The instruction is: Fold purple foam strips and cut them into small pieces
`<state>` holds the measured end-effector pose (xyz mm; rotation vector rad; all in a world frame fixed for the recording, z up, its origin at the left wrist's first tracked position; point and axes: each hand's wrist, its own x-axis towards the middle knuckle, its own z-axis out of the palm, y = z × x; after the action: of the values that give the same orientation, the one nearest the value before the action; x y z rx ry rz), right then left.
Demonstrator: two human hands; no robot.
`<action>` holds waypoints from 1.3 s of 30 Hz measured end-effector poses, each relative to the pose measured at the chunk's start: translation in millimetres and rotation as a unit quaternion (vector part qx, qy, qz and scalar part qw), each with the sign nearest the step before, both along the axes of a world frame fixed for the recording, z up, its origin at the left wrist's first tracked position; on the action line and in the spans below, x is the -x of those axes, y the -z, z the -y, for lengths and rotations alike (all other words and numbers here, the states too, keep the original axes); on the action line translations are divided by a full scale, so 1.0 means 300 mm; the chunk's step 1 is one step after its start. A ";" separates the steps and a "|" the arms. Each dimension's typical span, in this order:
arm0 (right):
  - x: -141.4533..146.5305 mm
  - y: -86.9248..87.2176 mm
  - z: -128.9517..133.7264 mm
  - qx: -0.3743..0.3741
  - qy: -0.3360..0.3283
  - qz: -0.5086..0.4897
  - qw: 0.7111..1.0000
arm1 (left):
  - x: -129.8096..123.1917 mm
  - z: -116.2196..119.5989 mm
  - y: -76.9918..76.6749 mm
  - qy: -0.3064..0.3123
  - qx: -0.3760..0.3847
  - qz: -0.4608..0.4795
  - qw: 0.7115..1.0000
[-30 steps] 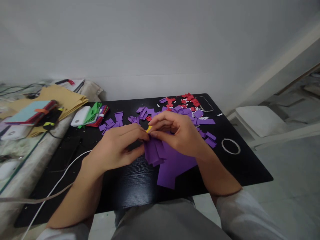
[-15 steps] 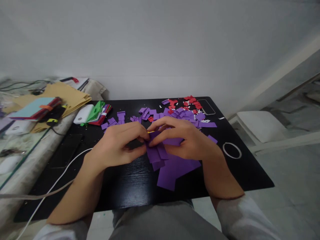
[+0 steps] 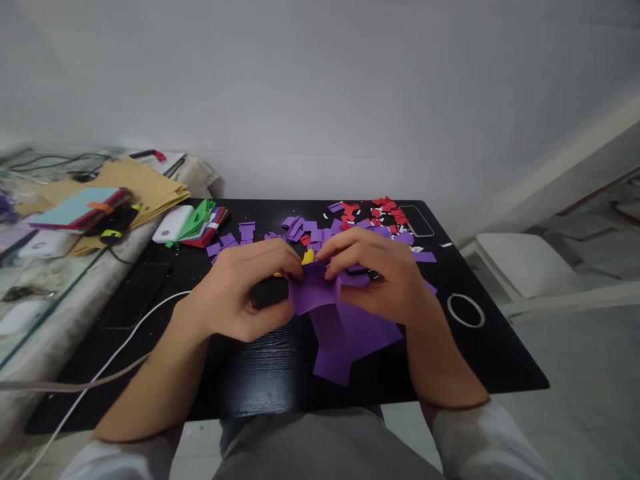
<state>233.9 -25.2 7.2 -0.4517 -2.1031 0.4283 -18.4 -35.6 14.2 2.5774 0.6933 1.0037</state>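
Between both hands, above the black table [image 3: 260,373], a folded purple paper piece [image 3: 315,290] is held up, its upper part opened out and a strip hanging down. My left hand [image 3: 255,287] pinches its left edge with thumb and fingers. On the other side my right hand [image 3: 373,270] grips the right edge, fingers curled over the top. Beneath and to the right lie larger purple sheets [image 3: 370,333]. Something yellow [image 3: 309,256] shows just behind the held paper, partly hidden.
Purple scraps [image 3: 295,227] and red scraps [image 3: 397,213] lie at the back. Bundled green strips [image 3: 200,220], a white device [image 3: 173,223], a dark phone [image 3: 137,293] and a white cable [image 3: 125,347] are left; a white ring [image 3: 466,311] lies right.
The held purple paper has gone from a flatter folded shape to one spread open between my hands. My right hand's fingers have shifted to its right edge. More of the yellow thing shows.
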 end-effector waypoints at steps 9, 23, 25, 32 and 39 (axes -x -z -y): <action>0.009 -0.001 0.016 -0.028 0.010 0.006 1.000 | 0.022 -0.007 -0.024 0.023 0.168 0.063 0.983; 0.043 0.043 0.020 -0.068 0.017 0.073 0.995 | 0.020 -0.017 -0.014 -0.042 0.254 0.034 0.966; 0.045 0.046 0.018 -0.070 0.018 0.071 0.995 | 0.021 -0.019 -0.018 -0.042 0.249 0.026 0.967; 0.048 0.040 0.018 -0.058 0.009 0.063 0.996 | 0.014 -0.018 -0.021 -0.065 0.233 0.039 0.969; 0.039 0.036 0.001 0.214 -0.027 -0.021 0.976 | 0.022 -0.019 -0.018 -0.077 0.173 0.007 0.982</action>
<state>222.0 -25.3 -3.6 -0.6273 -1.9834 0.9229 -24.9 -30.0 19.7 2.2410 0.9817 0.8561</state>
